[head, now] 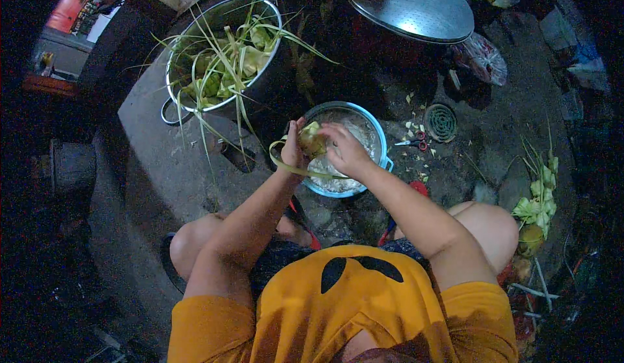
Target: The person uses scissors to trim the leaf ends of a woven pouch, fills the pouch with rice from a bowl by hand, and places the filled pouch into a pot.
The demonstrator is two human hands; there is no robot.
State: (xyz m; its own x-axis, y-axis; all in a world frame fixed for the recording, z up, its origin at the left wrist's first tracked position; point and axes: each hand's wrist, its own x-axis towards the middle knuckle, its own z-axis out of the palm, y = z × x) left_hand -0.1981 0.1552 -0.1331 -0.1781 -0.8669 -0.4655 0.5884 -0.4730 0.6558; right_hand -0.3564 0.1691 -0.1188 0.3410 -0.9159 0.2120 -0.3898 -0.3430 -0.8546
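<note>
My left hand holds a woven palm-leaf pouch over a blue-rimmed basin. From the pouch a long leaf strip curls around my left wrist and across toward my right forearm. My right hand is at the pouch's right side, fingers bent and fingertips at or against it; whether they grip it is unclear. White grains that look like rice lie in the basin below both hands. A large metal pot at upper left holds several woven leaf pouches, their long strips hanging over the rim.
Red-handled scissors lie right of the basin among leaf scraps, near a round coiled green object. A bunch of pale woven pouches rests at far right. A large round metal lid and a plastic bag are at upper right.
</note>
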